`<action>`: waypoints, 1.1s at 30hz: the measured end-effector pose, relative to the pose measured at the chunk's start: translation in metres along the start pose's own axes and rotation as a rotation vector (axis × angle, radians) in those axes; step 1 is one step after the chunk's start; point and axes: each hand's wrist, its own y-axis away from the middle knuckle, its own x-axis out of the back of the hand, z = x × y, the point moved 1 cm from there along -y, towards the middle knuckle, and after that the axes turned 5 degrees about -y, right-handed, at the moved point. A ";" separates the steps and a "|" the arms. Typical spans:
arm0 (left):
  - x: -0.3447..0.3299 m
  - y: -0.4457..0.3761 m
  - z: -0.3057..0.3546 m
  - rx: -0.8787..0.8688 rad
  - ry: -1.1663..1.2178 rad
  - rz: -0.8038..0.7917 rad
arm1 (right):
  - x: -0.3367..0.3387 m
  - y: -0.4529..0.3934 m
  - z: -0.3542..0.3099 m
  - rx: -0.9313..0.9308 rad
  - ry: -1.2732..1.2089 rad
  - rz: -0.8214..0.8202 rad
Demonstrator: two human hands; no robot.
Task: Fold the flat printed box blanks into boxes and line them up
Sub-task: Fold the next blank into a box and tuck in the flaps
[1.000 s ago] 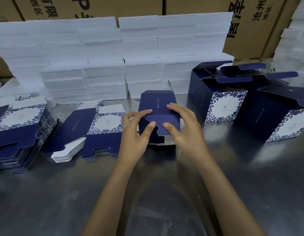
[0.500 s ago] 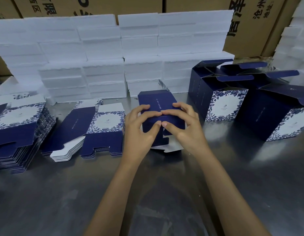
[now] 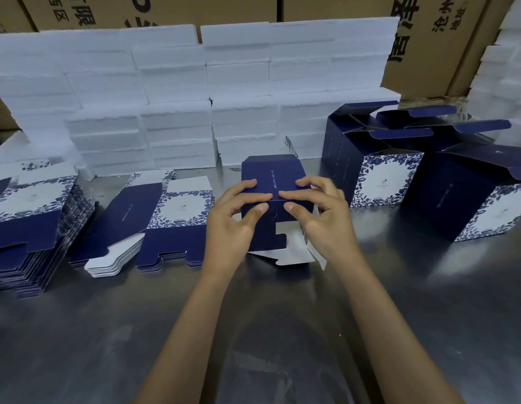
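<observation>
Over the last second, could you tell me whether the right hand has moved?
Yes: the right hand has moved left, away from the folded boxes, meeting the left hand.

Light came from overhead, dim and cool. It smeared soft glare across the steel table (image 3: 428, 301) and left shadow under my forearms. The white foam blocks (image 3: 171, 91) nearly washed out. Wide-angle bending curved the edges, and everything looked slightly soft.

Half-folded navy box blank (image 3: 271, 182) lies between flat stacks (image 3: 171, 217) and folded boxes (image 3: 381, 176).
</observation>
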 end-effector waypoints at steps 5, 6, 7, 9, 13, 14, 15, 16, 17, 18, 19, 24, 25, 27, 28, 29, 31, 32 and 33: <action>0.010 -0.002 -0.002 0.031 0.096 -0.032 | 0.012 0.000 0.001 -0.023 -0.097 -0.050; 0.012 -0.002 -0.002 0.042 0.134 -0.021 | 0.013 -0.001 0.002 -0.025 -0.114 -0.046; 0.012 -0.002 -0.002 0.044 0.148 -0.010 | 0.014 -0.002 0.002 -0.023 -0.117 -0.038; 0.009 0.000 0.000 0.034 0.133 0.000 | 0.015 -0.003 0.003 -0.022 -0.126 -0.032; 0.004 0.003 -0.001 -0.031 0.071 -0.065 | 0.016 -0.003 0.008 -0.045 -0.171 -0.035; 0.002 0.005 -0.001 -0.062 -0.024 -0.106 | 0.016 -0.003 0.009 -0.045 -0.170 -0.030; -0.001 0.008 -0.002 -0.104 -0.152 -0.151 | 0.016 -0.003 0.011 -0.044 -0.171 -0.026; -0.003 0.012 -0.005 -0.155 -0.294 -0.192 | 0.016 -0.003 0.012 -0.045 -0.175 -0.025; -0.007 0.016 -0.008 -0.212 -0.439 -0.214 | 0.016 -0.002 0.012 -0.050 -0.181 -0.027; -0.009 0.020 -0.011 -0.265 -0.564 -0.216 | 0.016 -0.002 0.013 -0.056 -0.188 -0.033; -0.011 0.022 -0.013 -0.301 -0.649 -0.200 | 0.016 -0.002 0.013 -0.061 -0.197 -0.042; -0.013 0.020 -0.019 -0.338 -0.682 -0.086 | 0.020 -0.002 0.014 -0.093 -0.247 -0.132; -0.014 0.019 -0.020 -0.332 -0.678 -0.080 | 0.021 -0.002 0.015 -0.113 -0.263 -0.154; -0.015 0.018 -0.022 -0.328 -0.684 -0.076 | 0.025 -0.004 0.017 -0.147 -0.273 -0.187; -0.015 0.017 -0.022 -0.329 -0.685 -0.080 | 0.027 -0.005 0.020 -0.161 -0.277 -0.194; -0.015 0.017 -0.023 -0.331 -0.681 -0.085 | 0.029 -0.006 0.023 -0.179 -0.286 -0.194; -0.013 0.015 -0.025 -0.333 -0.664 -0.083 | 0.031 -0.005 0.026 -0.220 -0.312 -0.189; -0.012 0.015 -0.026 -0.327 -0.650 -0.076 | 0.031 -0.005 0.027 -0.224 -0.318 -0.194; -0.011 0.014 -0.026 -0.317 -0.634 -0.064 | 0.031 -0.004 0.028 -0.216 -0.320 -0.206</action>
